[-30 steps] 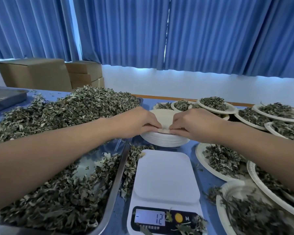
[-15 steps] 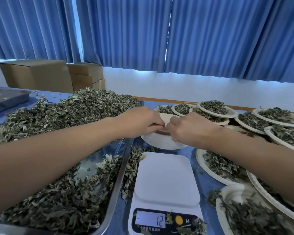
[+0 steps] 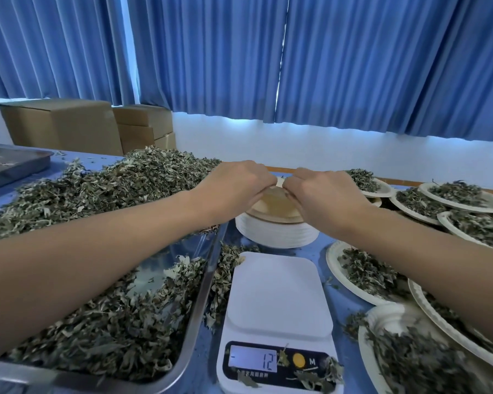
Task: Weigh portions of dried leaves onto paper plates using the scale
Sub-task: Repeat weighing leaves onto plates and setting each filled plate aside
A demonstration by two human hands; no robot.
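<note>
- The top paper plate [image 3: 273, 204], behind the scale [image 3: 279, 297], tips up off the stack [image 3: 276, 236].
- The left hand [image 3: 236, 186] and right hand [image 3: 325, 194] both pinch its edge.
- The scale's top is bare; the leaf tray [image 3: 194, 314] and full plates [image 3: 333, 257] crowd its sides.
- The plate tips higher than before.

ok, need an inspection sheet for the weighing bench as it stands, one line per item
Surface: blue table, mostly covered.
Job's things: scale, platform bare, display reads 12 after a dash; metal tray heaped with dried leaves; stack of paper plates behind the scale; filled plates at right, overlapping.
Clutter: loose leaves on the scale's display panel and on the table between tray and scale.
Grippers: left hand and right hand both pinch the top plate, tipped up off the stack.
Cables: nothing seen.
Surroundings: blue curtains, cardboard boxes, second tray far left.
</note>
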